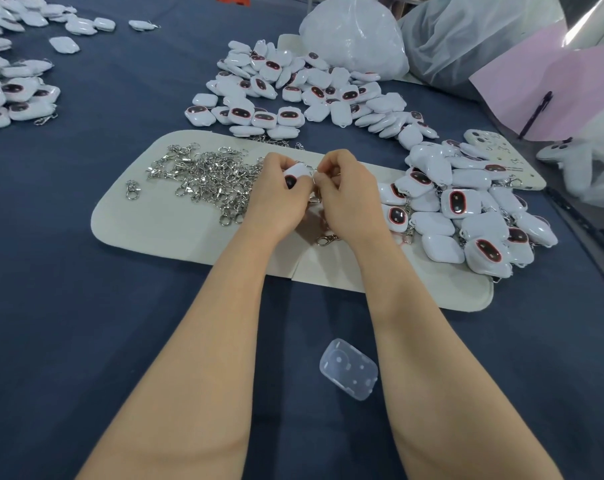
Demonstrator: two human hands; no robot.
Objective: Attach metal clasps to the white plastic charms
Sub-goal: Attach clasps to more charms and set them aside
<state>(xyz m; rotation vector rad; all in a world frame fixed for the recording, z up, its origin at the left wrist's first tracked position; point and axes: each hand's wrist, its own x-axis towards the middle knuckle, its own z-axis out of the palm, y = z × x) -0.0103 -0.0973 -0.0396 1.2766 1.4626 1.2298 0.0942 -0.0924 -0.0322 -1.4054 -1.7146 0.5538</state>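
Meeting over a cream mat (176, 233) on a dark blue cloth-covered table (86, 323), two bare hands work close together, forearms reaching in from the bottom edge; the left hand (276, 202) curls its fingers and thumb around one white charm (296, 173), whose dark oval face points down and to the left; the right hand (345, 199), just beside it, has its fingers curled tight and pinches a small metal clasp (314, 199) at the charm's right edge, though most of the clasp is hidden between the fingers; a tangled heap of silver clasps (203, 178) lies on the mat to the left of the hands, with one stray clasp (132, 189) apart from it near the mat's left end; another loose clasp (326, 240) lies on the mat between the wrists; to the right, a pile of charms with clasps attached (466, 220) spills across the mat's right end; beyond the mat sits a larger pile of charms (311, 91), and behind that a white plastic bag (356, 32); more charms (16, 95) lie at the far left; a clear plastic case (349, 368) rests on the cloth between the forearms; a pink sheet (553, 74) with a dark pen (535, 116) on it lies at the upper right.
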